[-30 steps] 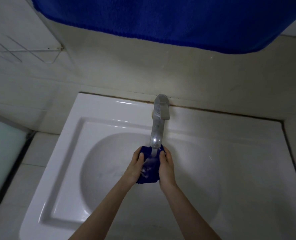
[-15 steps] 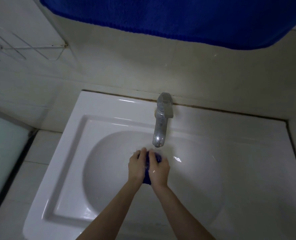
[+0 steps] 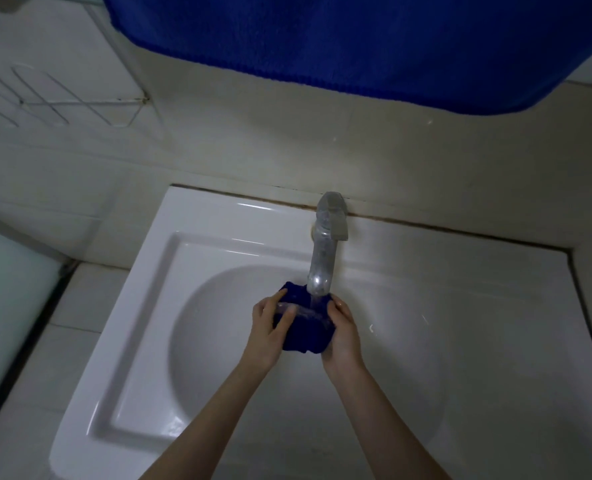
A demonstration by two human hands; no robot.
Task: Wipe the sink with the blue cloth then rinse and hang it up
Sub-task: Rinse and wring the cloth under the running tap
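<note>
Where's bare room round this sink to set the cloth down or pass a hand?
Bare: the sink ledge right of the tap, and the strip left of the bowl. Crowded under the tap, where left hand and right hand grip the cloth.

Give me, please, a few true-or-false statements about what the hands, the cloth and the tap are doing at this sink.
1. The left hand and the right hand both hold the small dark blue cloth. True.
2. The grey metal tap is turned off. False: water runs from its spout onto the cloth.
3. The cloth lies spread flat on the rim of the white ceramic sink. False: it is bunched between the hands, over the basin.
4. A large blue towel hangs above the sink, by the wall. True.
</note>
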